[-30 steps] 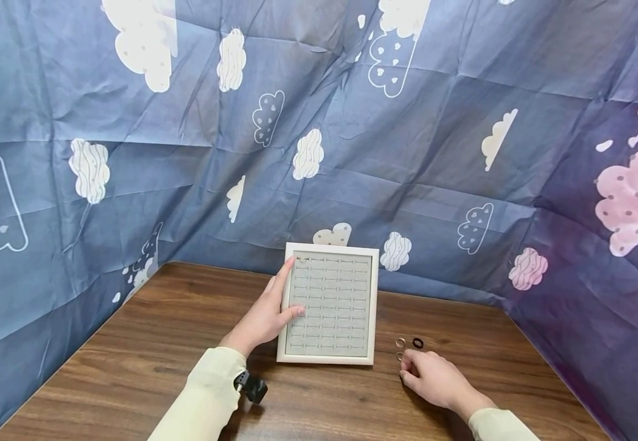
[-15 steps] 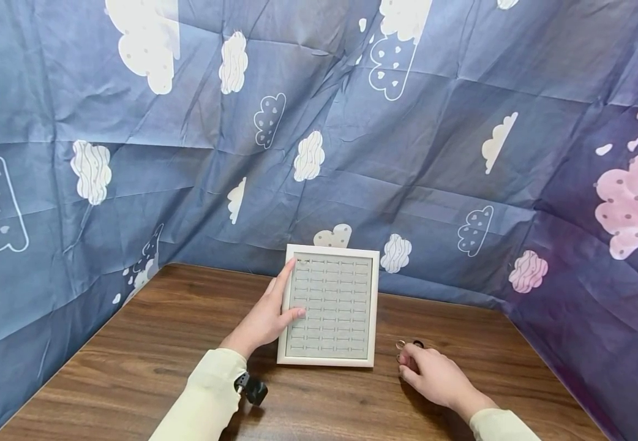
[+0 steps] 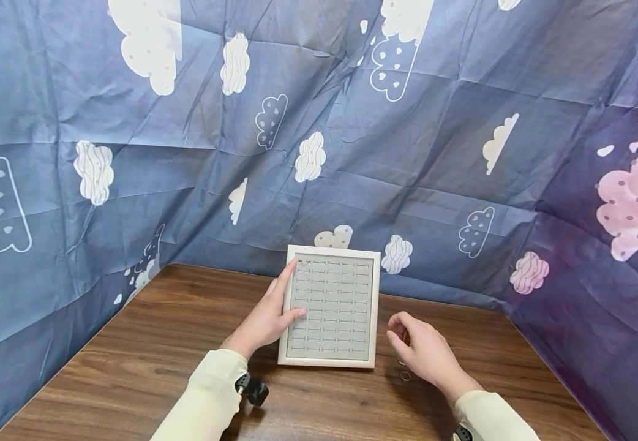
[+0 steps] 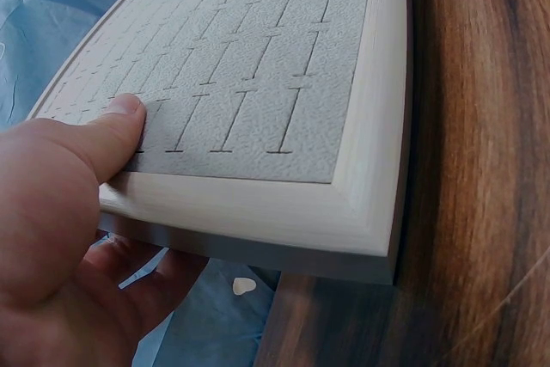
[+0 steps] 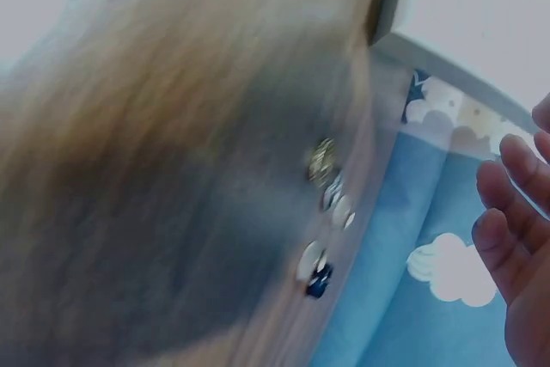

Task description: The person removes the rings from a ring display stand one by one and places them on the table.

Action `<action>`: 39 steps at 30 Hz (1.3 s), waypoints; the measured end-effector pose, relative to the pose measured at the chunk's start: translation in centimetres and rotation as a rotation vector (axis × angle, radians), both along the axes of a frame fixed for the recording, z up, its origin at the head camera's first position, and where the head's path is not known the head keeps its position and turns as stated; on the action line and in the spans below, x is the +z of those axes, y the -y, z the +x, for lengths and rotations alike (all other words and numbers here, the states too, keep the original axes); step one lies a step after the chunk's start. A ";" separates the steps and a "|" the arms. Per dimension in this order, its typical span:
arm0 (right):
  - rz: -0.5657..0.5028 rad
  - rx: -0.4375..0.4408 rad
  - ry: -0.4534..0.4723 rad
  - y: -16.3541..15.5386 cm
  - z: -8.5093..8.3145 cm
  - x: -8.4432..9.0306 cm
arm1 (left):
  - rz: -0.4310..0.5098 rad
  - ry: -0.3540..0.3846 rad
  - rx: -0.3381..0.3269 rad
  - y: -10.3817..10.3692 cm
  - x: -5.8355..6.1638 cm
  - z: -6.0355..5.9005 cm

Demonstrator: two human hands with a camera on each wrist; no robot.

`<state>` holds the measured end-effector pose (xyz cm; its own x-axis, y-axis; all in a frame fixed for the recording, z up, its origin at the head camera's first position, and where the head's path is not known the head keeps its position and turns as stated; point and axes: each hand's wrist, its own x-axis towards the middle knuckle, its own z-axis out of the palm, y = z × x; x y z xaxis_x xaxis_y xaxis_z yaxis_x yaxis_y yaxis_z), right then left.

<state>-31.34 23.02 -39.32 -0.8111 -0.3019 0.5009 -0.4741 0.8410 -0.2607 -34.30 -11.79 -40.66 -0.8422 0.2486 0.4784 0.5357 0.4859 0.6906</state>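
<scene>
A ring display board [image 3: 332, 306], grey padding with rows of slits inside a pale frame, stands propped upright on the table. One ring [image 3: 304, 262] sits in its top left slit. My left hand [image 3: 266, 318] grips the board's left side; in the left wrist view its thumb [image 4: 116, 131] lies on the padding, other fingers behind. My right hand [image 3: 426, 352] is right of the board, above the rings, thumb and index finger bent toward each other; whether they pinch a ring I cannot tell. In the right wrist view, its other fingers [image 5: 516, 212] are loosely bent.
Several loose rings lie on the wooden table [image 3: 319, 404], among them a gold ring [image 5: 322, 161] and a black ring [image 5: 319, 281]. A silver ring [image 3: 405, 376] shows below my right hand. Blue cloud-print cloth [image 3: 187, 153] hangs behind and beside the table.
My right hand has risen off the rings and moved slightly up and left toward the board, uncovering a ring near its thumb. The left hand and board have stayed put.
</scene>
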 end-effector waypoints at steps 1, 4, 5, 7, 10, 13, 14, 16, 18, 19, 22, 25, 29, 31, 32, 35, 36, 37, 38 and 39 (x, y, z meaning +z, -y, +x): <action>-0.004 0.006 -0.006 0.3 -0.1 0.1 | 0.000 -0.001 0.001 0.0 0.0 0.0; -0.013 0.028 -0.021 1.1 -0.3 0.4 | 0.001 -0.004 0.002 0.0 0.0 0.0; -0.017 0.036 -0.026 1.4 -0.4 0.6 | 0.001 -0.007 0.004 0.0 0.0 0.0; -0.023 0.052 -0.037 2.0 -0.5 0.9 | -0.002 -0.008 0.005 -0.1 0.0 0.1; -0.032 0.072 -0.050 3.0 -0.6 1.4 | -0.004 -0.007 0.005 -0.1 0.1 0.1; -0.038 0.091 -0.052 4.1 -0.8 2.0 | -0.006 -0.004 0.009 -0.1 0.1 0.1; -0.041 0.094 -0.051 4.4 -0.8 2.2 | -0.005 -0.004 0.010 -0.1 0.1 0.1; -0.044 0.101 -0.049 5.0 -1.0 2.5 | -0.007 -0.004 0.013 -0.1 0.2 0.1; -0.046 0.103 -0.046 5.7 -1.1 2.7 | -0.007 -0.006 0.015 -0.1 0.1 0.1; -0.046 0.102 -0.045 6.1 -1.2 2.7 | -0.008 -0.004 0.014 -0.1 0.1 0.1; -0.048 0.103 -0.034 7.2 -1.4 2.8 | -0.010 0.000 0.014 -0.1 0.1 0.1; -0.058 0.110 -0.026 8.4 -1.5 2.9 | -0.007 0.006 0.013 0.0 0.1 0.1; -0.075 0.127 -0.041 10.0 -1.8 3.0 | 0.000 0.011 0.014 0.0 0.1 0.1; -0.086 0.132 -0.054 10.7 -1.9 3.1 | 0.000 0.012 0.011 0.0 0.0 0.1; -0.091 0.132 -0.062 11.0 -2.0 3.1 | 0.000 0.009 0.009 0.0 0.0 0.1; -0.107 0.131 -0.087 12.0 -2.3 3.3 | 0.000 -0.005 0.003 0.0 0.0 0.1; -0.115 0.131 -0.095 12.3 -2.4 3.3 | -0.002 -0.009 0.003 0.0 0.0 0.1; -0.120 0.133 -0.105 12.6 -2.5 3.4 | -0.002 -0.012 0.002 0.0 0.0 0.0; -0.125 0.132 -0.116 12.9 -2.7 3.5 | -0.002 -0.014 0.002 0.0 0.0 0.0; -0.132 0.133 -0.123 13.2 -2.8 3.6 | -0.001 -0.015 0.001 0.0 0.0 -0.1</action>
<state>-34.15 9.86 -35.71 -0.6989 -0.3279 0.6357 -0.6138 0.7312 -0.2976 -34.37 -11.79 -40.65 -0.8353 0.2485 0.4904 0.5454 0.4871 0.6821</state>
